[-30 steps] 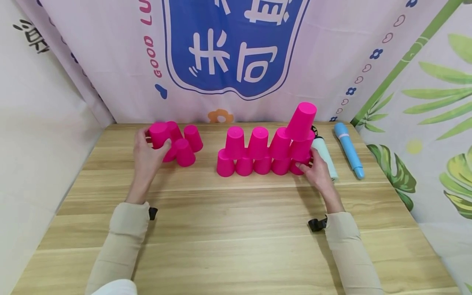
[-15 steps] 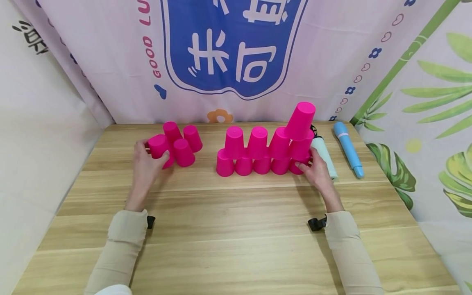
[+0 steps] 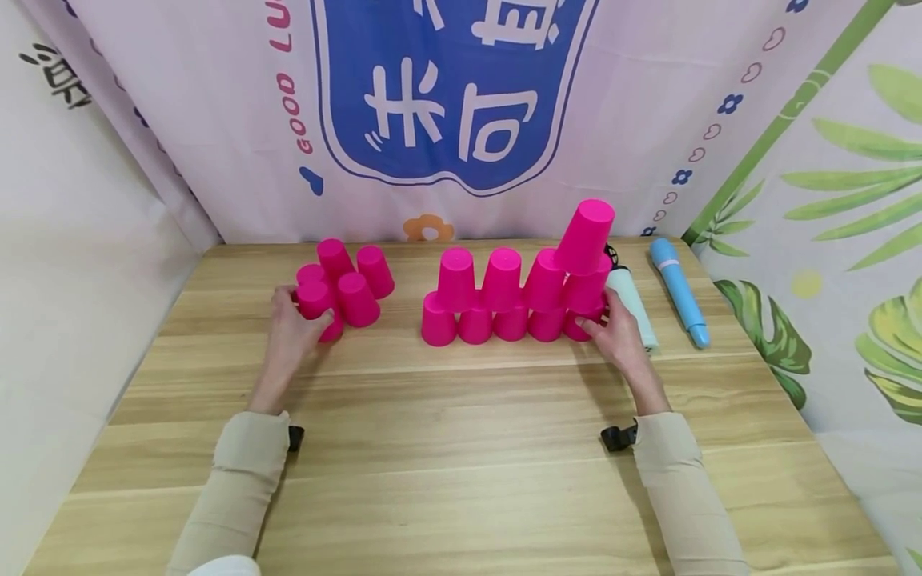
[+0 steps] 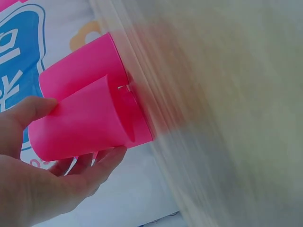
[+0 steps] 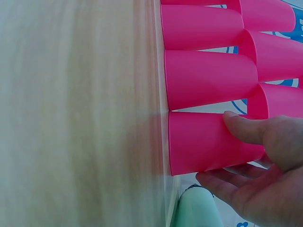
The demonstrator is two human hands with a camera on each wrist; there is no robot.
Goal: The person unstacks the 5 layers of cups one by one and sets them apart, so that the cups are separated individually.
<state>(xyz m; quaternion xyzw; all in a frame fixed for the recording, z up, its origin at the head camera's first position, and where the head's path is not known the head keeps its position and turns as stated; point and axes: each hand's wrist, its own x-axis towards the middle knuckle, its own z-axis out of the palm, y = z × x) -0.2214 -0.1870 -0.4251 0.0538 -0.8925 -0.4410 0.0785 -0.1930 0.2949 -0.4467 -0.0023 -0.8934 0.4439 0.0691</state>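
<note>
At the table's left, my left hand (image 3: 291,332) grips an upside-down pink plastic cup (image 4: 80,123) between thumb and fingers. The left wrist view shows into its mouth, with the rim close over the table. Several more upside-down pink cups (image 3: 358,300) stand right behind and beside it. Right of the middle is a stepped stack of pink cups (image 3: 511,324): a bottom row, a second row across it, and a single top cup (image 3: 587,236) at the right end. My right hand (image 3: 618,332) holds the bottom row's rightmost cup (image 5: 208,142), thumb on one side and fingers on the other.
A pale green cylinder (image 3: 634,308) lies just right of the stack, close to my right hand. Further right lies a light blue stick-shaped object (image 3: 680,296). A printed cloth (image 3: 245,120) hangs along the table's back edge.
My left hand first lowered its cup, then shifted it slightly towards me, uncovering another cup behind it. My right hand and the stack have stayed in place.
</note>
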